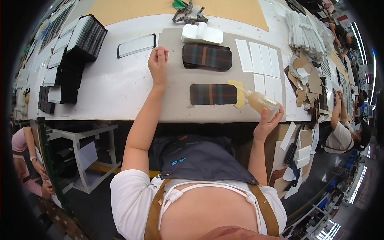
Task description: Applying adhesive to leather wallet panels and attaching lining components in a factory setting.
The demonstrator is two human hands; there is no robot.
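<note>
My right hand (267, 124) grips a clear squeeze bottle (262, 103) of yellowish liquid, tilted with its nozzle toward the left. The nozzle is by the right end of a dark plaid panel (213, 94), where a yellow strip (239, 95) shows from under it. Whether the nozzle touches the strip I cannot tell. My left hand (158, 60) is closed, fingers curled, and nothing shows in it. Just beyond its knuckles lies a white panel with a black edge (136, 45). A stack of similar plaid panels (207, 56) lies farther back.
Behind the plaid stack sits folded white cloth or paper (202, 33). White rectangular pieces (259, 60) lie in rows at the right. Stacks of black-edged panels (86, 38) stand at the left, cardboard scraps (303, 76) at far right. Other people work at both sides.
</note>
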